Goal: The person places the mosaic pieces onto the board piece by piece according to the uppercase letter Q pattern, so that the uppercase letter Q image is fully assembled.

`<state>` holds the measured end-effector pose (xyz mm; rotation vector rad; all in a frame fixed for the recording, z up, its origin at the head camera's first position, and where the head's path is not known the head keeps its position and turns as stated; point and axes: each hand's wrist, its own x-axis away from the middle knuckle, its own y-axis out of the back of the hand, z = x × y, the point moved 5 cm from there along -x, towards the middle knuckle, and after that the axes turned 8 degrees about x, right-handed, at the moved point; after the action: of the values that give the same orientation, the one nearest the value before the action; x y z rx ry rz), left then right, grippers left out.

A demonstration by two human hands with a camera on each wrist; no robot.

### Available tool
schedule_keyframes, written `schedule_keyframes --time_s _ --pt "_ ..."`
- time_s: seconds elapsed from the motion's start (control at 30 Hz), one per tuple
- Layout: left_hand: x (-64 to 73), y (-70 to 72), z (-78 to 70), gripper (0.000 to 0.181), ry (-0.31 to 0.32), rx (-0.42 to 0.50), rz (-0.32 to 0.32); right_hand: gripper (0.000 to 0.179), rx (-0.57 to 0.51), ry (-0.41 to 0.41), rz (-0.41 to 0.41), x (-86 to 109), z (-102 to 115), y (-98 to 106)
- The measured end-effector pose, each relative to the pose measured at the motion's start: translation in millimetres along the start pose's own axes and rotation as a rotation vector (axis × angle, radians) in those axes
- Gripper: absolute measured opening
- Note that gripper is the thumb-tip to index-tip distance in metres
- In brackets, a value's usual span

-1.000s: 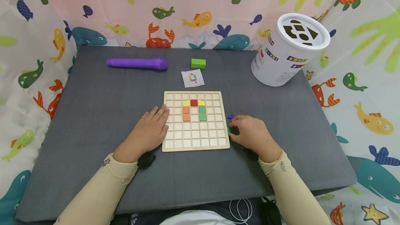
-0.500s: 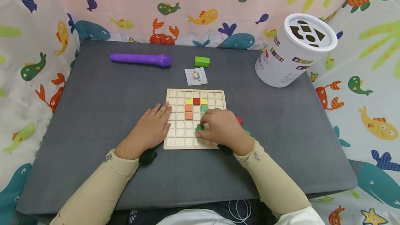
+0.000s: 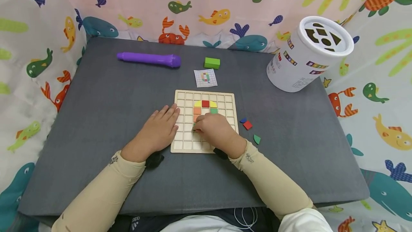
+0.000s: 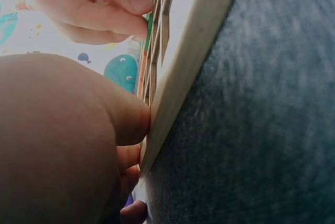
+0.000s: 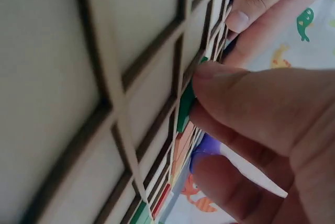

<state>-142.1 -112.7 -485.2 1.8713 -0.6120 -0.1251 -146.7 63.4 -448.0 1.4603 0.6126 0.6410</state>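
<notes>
A wooden grid board lies on the grey table. My left hand rests along its left edge with fingers extended, the thumb at the rim in the left wrist view. Over the board's middle, my right hand pinches a small green tile between thumb and finger. That tile sits at a cell just below the orange tiles. A red tile between two yellow pieces tops the pattern. On its right side a green tile shows; the cells below are hidden by my right hand.
Right of the board lie a blue piece, a red tile and a green quarter-round piece. Behind it are a pattern card, a green block and a purple marker-like stick. A white tub stands back right.
My right hand has come from the loose pieces onto the board, carrying a green tile leftward to the cell below the orange tiles. My left hand has stayed at the board's left edge.
</notes>
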Motion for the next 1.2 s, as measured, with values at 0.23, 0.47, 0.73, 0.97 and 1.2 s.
schedule_keyframes --time_s 0.23,0.47,0.73,0.97,1.2 --pt "-2.8 -5.3 -3.1 0.063 0.008 -0.002 0.030 0.015 -0.245 -0.027 -0.005 32.7 -18 2" --pt "-0.6 -7.9 -3.3 0.063 0.010 0.012 0.030 0.017 -0.260 -0.346 -0.113 114.9 -76 14" --pt "-2.8 -5.8 -0.5 0.063 -0.004 0.008 0.012 0.029 -0.226 -0.593 0.022 173.7 -119 -1" --pt "2.2 -7.3 4.9 0.063 0.020 0.019 0.016 0.027 -0.097 -0.524 0.005 144.8 -111 -15" --pt "-4.8 -7.0 0.2 0.063 0.006 0.025 0.017 0.012 -0.021 -0.608 -0.042 126.1 -116 -8"
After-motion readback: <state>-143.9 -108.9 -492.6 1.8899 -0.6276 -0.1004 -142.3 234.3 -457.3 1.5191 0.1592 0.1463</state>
